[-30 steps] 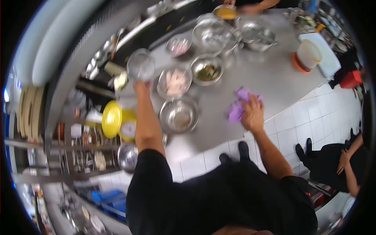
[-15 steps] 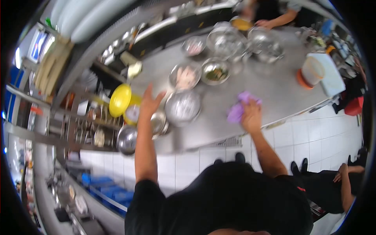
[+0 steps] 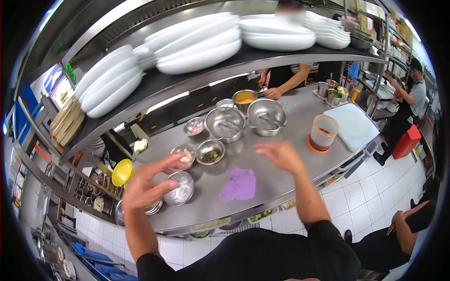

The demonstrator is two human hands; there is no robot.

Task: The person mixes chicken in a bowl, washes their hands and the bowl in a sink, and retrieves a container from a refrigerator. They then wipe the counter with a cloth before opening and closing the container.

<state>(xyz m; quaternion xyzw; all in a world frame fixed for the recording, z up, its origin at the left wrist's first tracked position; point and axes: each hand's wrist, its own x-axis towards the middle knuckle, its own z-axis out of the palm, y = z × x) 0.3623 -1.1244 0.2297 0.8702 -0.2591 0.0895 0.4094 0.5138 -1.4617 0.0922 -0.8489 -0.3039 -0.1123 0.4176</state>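
Observation:
My left hand (image 3: 152, 182) is raised over the left part of the steel counter, fingers and thumb apart, holding nothing. Just beyond it stands a metal bowl of white powder (image 3: 181, 188), and a bowl of pale meat pieces (image 3: 186, 157) is partly hidden behind my fingers. My right hand (image 3: 281, 158) hovers above the counter with loosely extended fingers and nothing in them. A crumpled purple cloth (image 3: 239, 184) lies on the counter between my hands, touched by neither. Beyond it sits a metal bowl of chopped greens (image 3: 210, 152).
Large metal bowls (image 3: 225, 122) and a pot of yellow liquid (image 3: 245, 97) stand at the back. A plastic tub (image 3: 323, 131) and white cutting board (image 3: 352, 126) are to the right. An overhead shelf (image 3: 197, 75) holds stacked white dishes. A co-worker's hand (image 3: 273, 93) is across the counter.
My right hand has let go of the purple cloth and lifted off it. My left hand has risen nearer the camera. The view has tilted up, bringing the shelf of dishes into sight.

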